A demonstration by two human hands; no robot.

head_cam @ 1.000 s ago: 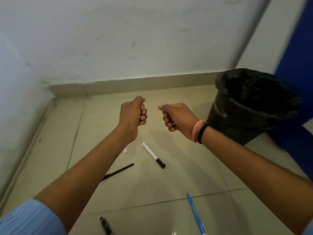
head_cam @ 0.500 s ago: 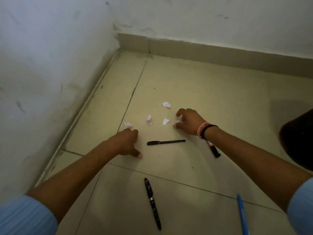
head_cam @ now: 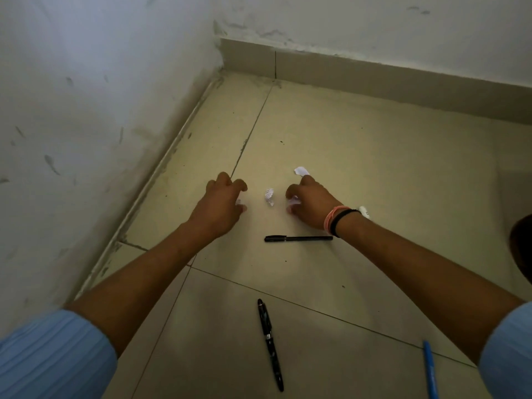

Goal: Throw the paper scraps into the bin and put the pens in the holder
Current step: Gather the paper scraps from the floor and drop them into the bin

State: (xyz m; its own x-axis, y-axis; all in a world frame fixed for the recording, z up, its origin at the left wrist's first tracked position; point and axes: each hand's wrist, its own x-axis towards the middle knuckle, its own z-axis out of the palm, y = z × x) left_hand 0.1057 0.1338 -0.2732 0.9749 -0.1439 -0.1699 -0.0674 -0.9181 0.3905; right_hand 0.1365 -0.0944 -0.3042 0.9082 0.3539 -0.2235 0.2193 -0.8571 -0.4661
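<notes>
Small white paper scraps lie on the beige floor tiles near the wall corner. My left hand (head_cam: 224,203) is curled low over the floor, its thumb and fingers closing on one paper scrap (head_cam: 239,201). My right hand (head_cam: 312,204) pinches a second scrap (head_cam: 293,201), while its index fingertip touches a third scrap (head_cam: 301,170). A loose scrap (head_cam: 269,196) lies between the hands. A thin black pen (head_cam: 298,239) lies just below the right wrist. A thicker black pen (head_cam: 270,345) and a blue pen (head_cam: 430,370) lie nearer me. A white marker (head_cam: 364,211) peeks out behind the right wrist.
The dark bin (head_cam: 522,246) shows only as an edge at the far right. White walls meet in a corner at the upper left, with a skirting board (head_cam: 374,79) along the back. No pen holder is in view.
The view swung from the bin down to the corner floor. Both hands dropped from raised fists to the scraps; since half a second ago they have moved further in and closed on scraps.
</notes>
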